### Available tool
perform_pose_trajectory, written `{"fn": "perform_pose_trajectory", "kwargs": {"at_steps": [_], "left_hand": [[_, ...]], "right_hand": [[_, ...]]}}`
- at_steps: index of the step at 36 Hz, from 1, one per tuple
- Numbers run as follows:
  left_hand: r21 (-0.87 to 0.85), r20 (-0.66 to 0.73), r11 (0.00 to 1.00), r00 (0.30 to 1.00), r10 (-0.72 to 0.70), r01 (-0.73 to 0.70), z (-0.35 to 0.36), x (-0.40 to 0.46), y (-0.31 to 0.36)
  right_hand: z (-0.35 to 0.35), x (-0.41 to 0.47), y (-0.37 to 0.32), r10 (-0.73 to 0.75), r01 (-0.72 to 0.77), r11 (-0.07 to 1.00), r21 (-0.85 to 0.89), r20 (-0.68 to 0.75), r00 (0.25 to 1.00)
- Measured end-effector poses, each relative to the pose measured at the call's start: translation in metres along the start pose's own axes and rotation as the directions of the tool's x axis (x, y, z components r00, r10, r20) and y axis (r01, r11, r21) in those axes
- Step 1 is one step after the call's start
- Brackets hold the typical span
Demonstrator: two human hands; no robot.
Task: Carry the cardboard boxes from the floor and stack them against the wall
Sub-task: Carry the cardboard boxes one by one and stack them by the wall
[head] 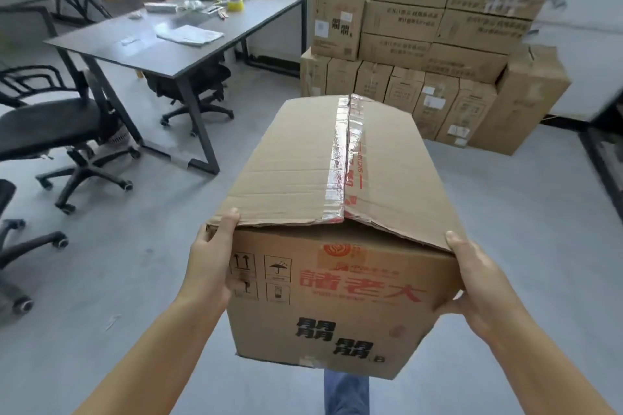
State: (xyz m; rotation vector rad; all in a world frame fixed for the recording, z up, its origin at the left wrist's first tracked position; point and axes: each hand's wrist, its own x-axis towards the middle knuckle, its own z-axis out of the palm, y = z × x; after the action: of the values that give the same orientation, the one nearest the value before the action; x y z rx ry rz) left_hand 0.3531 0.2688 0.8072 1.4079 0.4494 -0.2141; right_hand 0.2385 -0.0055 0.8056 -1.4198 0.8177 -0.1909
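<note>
A cardboard box (340, 246) is held up off the floor (151, 280) in front of the person, well short of the stack of boxes (435, 44) piled against the wall beyond it. The left hand (210, 266) grips the box's near left corner, thumb hooked over the top flap edge, the other fingers hidden behind the side. The right hand (478, 283) clasps the near right corner, thumb on the loose flap, which stands slightly lifted; its fingers curl under the side (mostly out of sight). Silver and red tape runs along the box's top seam. Left of the stack stands a grey desk (161, 54) strewn with papers, with black office chairs (50, 131) nearer the box's left.
</note>
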Motion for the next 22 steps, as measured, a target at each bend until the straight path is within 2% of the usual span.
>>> {"fn": "perform_pose_trajectory", "kwargs": {"at_steps": [12, 18, 22], "left_hand": [[-0.029, -0.08, 0.999, 0.996, -0.03, 0.028, 0.15, 0.173, 0.066], [-0.079, -0.128, 0.996, 0.99, -0.055, 0.045, 0.196, 0.254, 0.105], [-0.101, -0.105, 0.994, 0.994, -0.042, 0.031, 0.212, 0.321, 0.131]], "right_hand": [[0.038, 0.23, -0.116, 0.024, -0.022, 0.998, -0.054, 0.043, 0.999], [0.081, 0.324, -0.171, -0.014, 0.022, 0.995, -0.096, 0.087, 0.996], [0.121, 0.383, -0.2, -0.064, 0.075, 0.991, -0.109, 0.1, 0.993]]}}
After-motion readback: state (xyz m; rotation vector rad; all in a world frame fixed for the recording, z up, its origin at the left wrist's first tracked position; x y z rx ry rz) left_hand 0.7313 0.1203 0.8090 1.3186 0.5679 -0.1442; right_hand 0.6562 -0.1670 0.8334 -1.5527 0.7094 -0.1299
